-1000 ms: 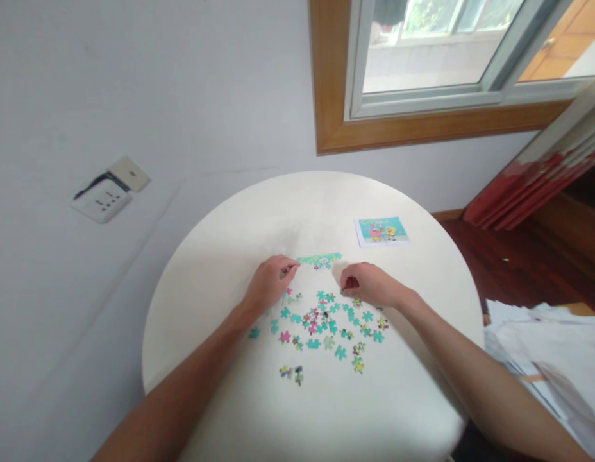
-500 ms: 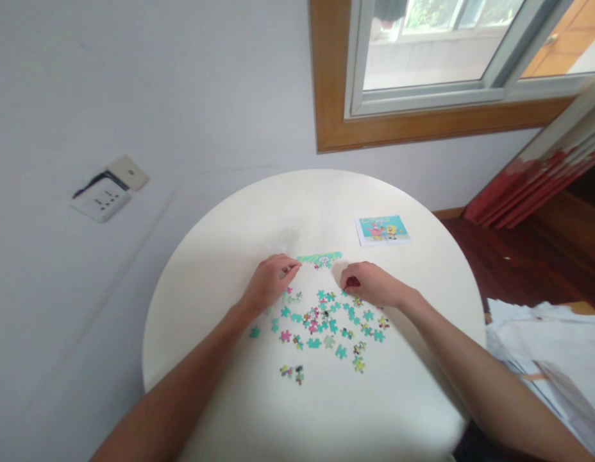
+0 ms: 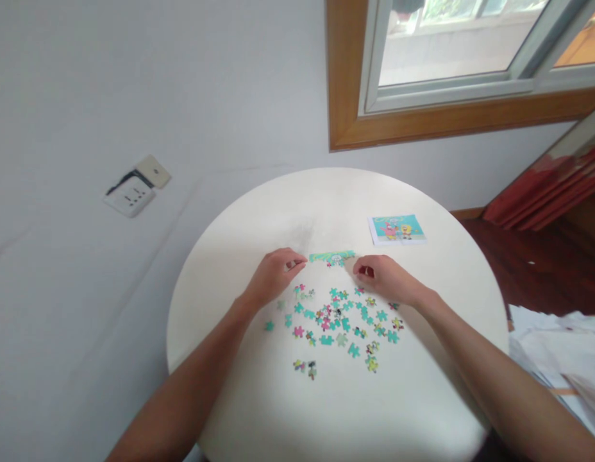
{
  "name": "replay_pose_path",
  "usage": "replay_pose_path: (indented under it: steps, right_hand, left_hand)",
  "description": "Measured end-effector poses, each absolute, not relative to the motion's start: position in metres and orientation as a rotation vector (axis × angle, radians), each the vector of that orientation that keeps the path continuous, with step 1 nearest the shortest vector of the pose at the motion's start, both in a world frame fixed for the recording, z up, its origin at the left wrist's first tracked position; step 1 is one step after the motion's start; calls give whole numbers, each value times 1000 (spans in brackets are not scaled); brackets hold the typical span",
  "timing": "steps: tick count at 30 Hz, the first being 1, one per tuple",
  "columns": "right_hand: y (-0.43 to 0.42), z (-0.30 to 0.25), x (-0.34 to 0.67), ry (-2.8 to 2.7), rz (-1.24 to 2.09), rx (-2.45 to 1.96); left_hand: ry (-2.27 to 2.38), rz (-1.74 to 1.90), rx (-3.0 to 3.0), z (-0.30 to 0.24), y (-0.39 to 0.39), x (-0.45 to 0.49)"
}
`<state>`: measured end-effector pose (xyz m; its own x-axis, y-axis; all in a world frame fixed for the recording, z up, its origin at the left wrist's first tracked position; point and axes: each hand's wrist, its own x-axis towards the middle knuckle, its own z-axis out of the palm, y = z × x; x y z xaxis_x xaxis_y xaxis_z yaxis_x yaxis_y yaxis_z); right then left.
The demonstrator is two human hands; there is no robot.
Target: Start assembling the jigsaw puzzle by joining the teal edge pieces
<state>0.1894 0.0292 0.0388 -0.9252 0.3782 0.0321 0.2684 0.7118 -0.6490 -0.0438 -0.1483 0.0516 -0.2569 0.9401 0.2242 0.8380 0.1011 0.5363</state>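
Observation:
A short joined strip of teal puzzle pieces [image 3: 332, 258] lies on the round white table [image 3: 259, 218]. My left hand [image 3: 274, 273] rests at the strip's left end, fingers pinched together on a small piece I can barely see. At the strip's right end my right hand [image 3: 385, 277] lies curled, fingertips tucked under; what it holds is hidden. Several loose teal, pink and yellow pieces [image 3: 336, 321] are scattered just below both hands.
A small cartoon reference picture [image 3: 397, 229] lies at the table's far right. A wall socket [image 3: 132, 192] is on the left wall, a wood-framed window [image 3: 451, 122] above. White papers [image 3: 557, 346] and red folded cloth [image 3: 547, 186] lie at the right.
Both hands stay at the ends of the joined strip. The camera has turned slightly left, so everything sits a little further right in the picture.

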Motion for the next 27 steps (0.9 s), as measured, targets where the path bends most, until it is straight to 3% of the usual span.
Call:
replay_pose_path:
  steps: [11, 27]
  right_hand:
    - [31, 35, 187, -2652, 1005, -597]
    - [31, 34, 186, -2676, 1000, -592]
  left_hand:
    - [2065, 457, 1727, 57, -161, -56]
    - [2087, 459, 1685, 56, -159, -54]
